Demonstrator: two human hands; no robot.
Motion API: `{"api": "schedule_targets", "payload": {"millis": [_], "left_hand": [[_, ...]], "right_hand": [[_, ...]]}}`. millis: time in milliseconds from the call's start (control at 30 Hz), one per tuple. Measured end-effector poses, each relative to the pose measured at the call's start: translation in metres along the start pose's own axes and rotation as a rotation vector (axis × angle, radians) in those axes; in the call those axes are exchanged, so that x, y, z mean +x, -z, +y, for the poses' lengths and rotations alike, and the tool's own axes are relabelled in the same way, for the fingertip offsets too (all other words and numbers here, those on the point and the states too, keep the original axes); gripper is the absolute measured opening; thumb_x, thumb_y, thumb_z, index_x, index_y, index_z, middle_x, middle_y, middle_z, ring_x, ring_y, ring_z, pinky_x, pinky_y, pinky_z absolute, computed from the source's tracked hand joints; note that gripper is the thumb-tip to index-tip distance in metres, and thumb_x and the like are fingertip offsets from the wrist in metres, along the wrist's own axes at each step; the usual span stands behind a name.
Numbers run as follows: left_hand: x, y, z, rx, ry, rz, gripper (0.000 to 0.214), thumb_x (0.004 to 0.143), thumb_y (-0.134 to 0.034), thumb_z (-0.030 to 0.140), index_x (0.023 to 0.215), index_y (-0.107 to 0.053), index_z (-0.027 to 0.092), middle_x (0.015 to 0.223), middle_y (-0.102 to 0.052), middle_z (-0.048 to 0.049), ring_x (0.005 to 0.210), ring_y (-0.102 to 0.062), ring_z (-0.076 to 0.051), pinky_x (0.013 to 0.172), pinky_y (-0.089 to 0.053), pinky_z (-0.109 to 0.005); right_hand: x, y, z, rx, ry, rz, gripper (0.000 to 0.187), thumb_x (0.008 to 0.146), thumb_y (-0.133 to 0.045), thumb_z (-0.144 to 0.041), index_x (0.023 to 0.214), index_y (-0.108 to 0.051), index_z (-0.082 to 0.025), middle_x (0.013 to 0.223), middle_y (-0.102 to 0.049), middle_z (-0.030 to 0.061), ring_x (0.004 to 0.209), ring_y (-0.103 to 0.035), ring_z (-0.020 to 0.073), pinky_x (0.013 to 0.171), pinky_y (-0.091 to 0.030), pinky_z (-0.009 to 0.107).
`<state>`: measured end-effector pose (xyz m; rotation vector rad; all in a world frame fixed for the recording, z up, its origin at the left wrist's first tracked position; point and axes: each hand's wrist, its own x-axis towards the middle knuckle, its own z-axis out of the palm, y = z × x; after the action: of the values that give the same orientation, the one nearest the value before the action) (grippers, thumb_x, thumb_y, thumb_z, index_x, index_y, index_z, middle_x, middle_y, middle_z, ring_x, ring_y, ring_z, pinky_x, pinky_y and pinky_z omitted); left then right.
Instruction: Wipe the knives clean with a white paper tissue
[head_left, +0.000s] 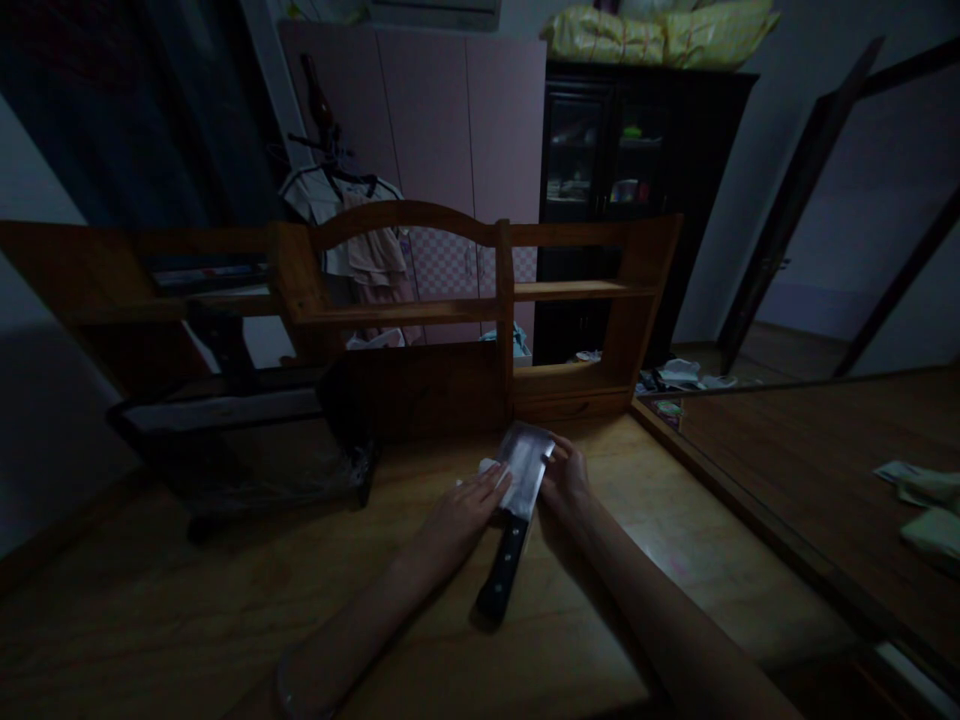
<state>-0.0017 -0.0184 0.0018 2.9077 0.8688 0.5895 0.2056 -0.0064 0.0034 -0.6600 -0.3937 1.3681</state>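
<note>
A cleaver (517, 500) with a wide steel blade and a black handle lies flat on the wooden desk (225, 620), handle pointing toward me. My left hand (465, 510) lies flat with fingers stretched out, pressing on the blade's left side and a white cloth or tissue (486, 467) beneath it. My right hand (564, 478) rests against the blade's right edge, fingers curled at its far corner.
A wooden desk-top shelf unit (510, 300) stands just behind the cleaver. A dark tray-like object (225, 410) sits at the left. Beyond are a pink wardrobe (450, 130), a dark cabinet (630, 170) and hanging clothes (360, 230). Papers lie on the floor at right.
</note>
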Motion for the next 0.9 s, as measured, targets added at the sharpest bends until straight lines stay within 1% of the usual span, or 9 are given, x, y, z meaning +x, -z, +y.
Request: {"api": "schedule_targets", "payload": {"millis": [100,200,333,400,500,567,633,733,900], "left_hand": [[0.0,0.007,0.001,-0.065,0.044,0.06,0.067,0.083,-0.036,-0.001,0.142,-0.028,0.029,0.147,-0.03,-0.0031,0.136,-0.027,-0.019,0.108,-0.03,-0.041],[0.002,0.008,-0.001,-0.28,0.107,0.192,0.062,0.083,-0.037,0.002,0.139,-0.036,0.028,0.144,-0.036,-0.0017,0.132,-0.035,-0.017,0.108,-0.031,-0.036],[0.009,0.0,-0.011,-0.655,0.365,0.424,0.043,0.085,-0.045,0.016,0.126,-0.055,0.025,0.128,-0.056,-0.0026,0.117,-0.052,-0.02,0.103,-0.038,-0.035],[0.013,-0.005,-0.017,-0.902,0.488,0.46,0.037,0.083,-0.054,0.026,0.119,-0.061,0.02,0.118,-0.063,-0.0064,0.108,-0.058,-0.023,0.096,-0.043,-0.035],[0.018,-0.008,-0.021,-1.343,0.629,0.409,0.043,0.079,-0.061,0.041,0.108,-0.065,0.01,0.105,-0.068,-0.0125,0.093,-0.064,-0.025,0.081,-0.05,-0.032],[0.019,-0.007,-0.019,-1.617,0.661,0.324,0.049,0.08,-0.059,0.048,0.109,-0.064,0.009,0.102,-0.068,-0.0137,0.087,-0.065,-0.025,0.075,-0.051,-0.031],[0.019,-0.005,-0.014,-1.797,0.66,0.224,0.052,0.081,-0.056,0.052,0.111,-0.062,0.01,0.101,-0.068,-0.0136,0.086,-0.065,-0.024,0.074,-0.051,-0.031],[0.018,-0.003,-0.007,-1.81,0.67,0.132,0.053,0.079,-0.057,0.055,0.106,-0.064,0.01,0.095,-0.069,-0.0133,0.079,-0.066,-0.023,0.071,-0.051,-0.031],[0.012,-0.004,-0.002,-1.529,0.566,0.091,0.041,0.069,-0.073,0.037,0.098,-0.066,0.009,0.089,-0.069,-0.0103,0.071,-0.063,-0.018,0.063,-0.048,-0.025]], "right_hand": [[-0.003,-0.005,-0.003,0.062,-0.075,0.018,0.012,0.072,-0.059,-0.029,0.077,-0.056,-0.019,0.061,-0.063,0.0007,0.057,-0.06,0.0167,0.059,-0.052,0.03],[-0.007,-0.01,-0.008,0.08,-0.05,-0.013,0.011,0.074,-0.059,-0.028,0.08,-0.058,-0.019,0.062,-0.064,-0.0004,0.056,-0.06,0.0159,0.058,-0.052,0.028],[-0.011,-0.018,-0.01,0.019,-0.081,-0.114,0.015,0.074,-0.062,-0.024,0.087,-0.061,-0.017,0.071,-0.068,0.0014,0.062,-0.063,0.0166,0.064,-0.052,0.03],[-0.013,-0.021,-0.009,-0.039,-0.023,-0.159,0.021,0.071,-0.065,-0.021,0.092,-0.06,-0.019,0.08,-0.069,0.0013,0.07,-0.065,0.0173,0.07,-0.053,0.031],[-0.014,-0.025,-0.006,-0.124,0.11,-0.197,0.034,0.064,-0.071,-0.014,0.094,-0.059,-0.022,0.089,-0.069,-0.0001,0.078,-0.064,0.0178,0.075,-0.052,0.032],[-0.015,-0.025,-0.003,-0.171,0.149,-0.207,0.039,0.06,-0.074,-0.01,0.093,-0.058,-0.021,0.088,-0.068,-0.0005,0.078,-0.063,0.0173,0.075,-0.051,0.031],[-0.013,-0.023,-0.001,-0.205,0.168,-0.202,0.041,0.057,-0.075,-0.008,0.093,-0.058,-0.02,0.086,-0.068,-0.0006,0.077,-0.063,0.0168,0.074,-0.051,0.03],[-0.01,-0.019,0.001,-0.242,0.175,-0.202,0.044,0.057,-0.077,-0.01,0.095,-0.058,-0.02,0.088,-0.068,0.0001,0.077,-0.063,0.0169,0.073,-0.052,0.03],[-0.008,-0.019,0.001,-0.239,0.176,-0.167,0.04,0.061,-0.077,-0.016,0.095,-0.059,-0.02,0.085,-0.068,0.0004,0.075,-0.063,0.0164,0.068,-0.052,0.028]]}}
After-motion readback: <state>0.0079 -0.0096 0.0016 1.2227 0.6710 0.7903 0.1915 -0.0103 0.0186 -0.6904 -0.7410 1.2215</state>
